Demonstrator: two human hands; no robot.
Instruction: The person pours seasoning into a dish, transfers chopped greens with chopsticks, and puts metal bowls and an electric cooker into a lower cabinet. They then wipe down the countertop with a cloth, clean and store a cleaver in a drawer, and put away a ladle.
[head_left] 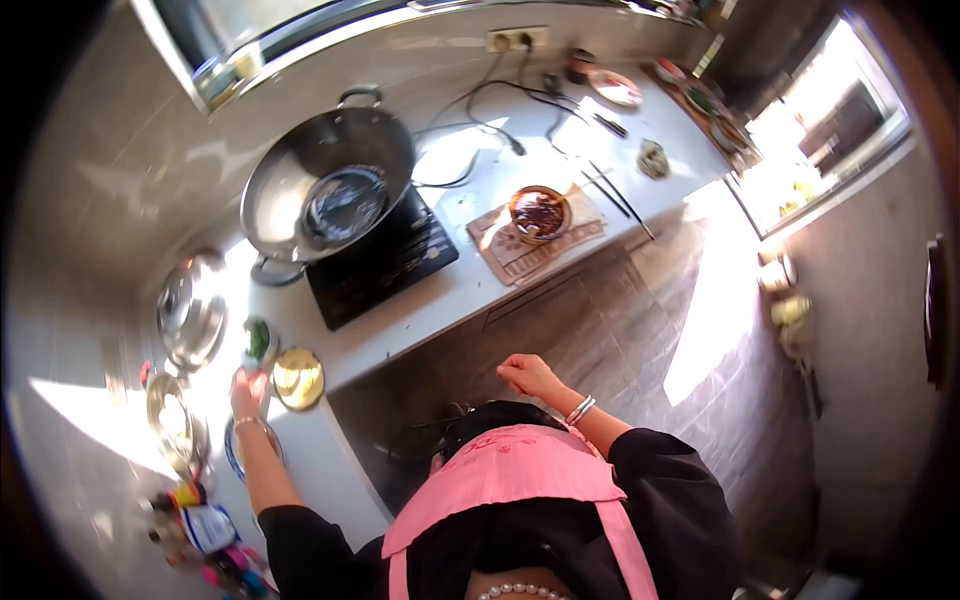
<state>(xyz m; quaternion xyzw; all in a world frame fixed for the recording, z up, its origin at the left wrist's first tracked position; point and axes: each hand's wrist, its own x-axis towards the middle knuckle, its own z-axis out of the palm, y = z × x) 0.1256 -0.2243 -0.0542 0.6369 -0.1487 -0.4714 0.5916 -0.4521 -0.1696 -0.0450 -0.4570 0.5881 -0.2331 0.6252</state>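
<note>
My left hand is over the left counter, at the near edge of a small bowl of chopped greens. Glare and blur hide its fingers, so I cannot tell whether they grip the bowl. Just right of it sits a dish of yellow slices. A blue-rimmed plate lies partly under my left forearm. My right hand hangs above the floor in front of the counter, its fingers curled in with nothing visible in them. A large two-handled wok with clear liquid in it stands on a black induction cooker.
A bowl of dark red sauce rests on a patterned mat, with black chopsticks to its right. Power cords run across the back. A metal lid, a metal bowl and several bottles stand left.
</note>
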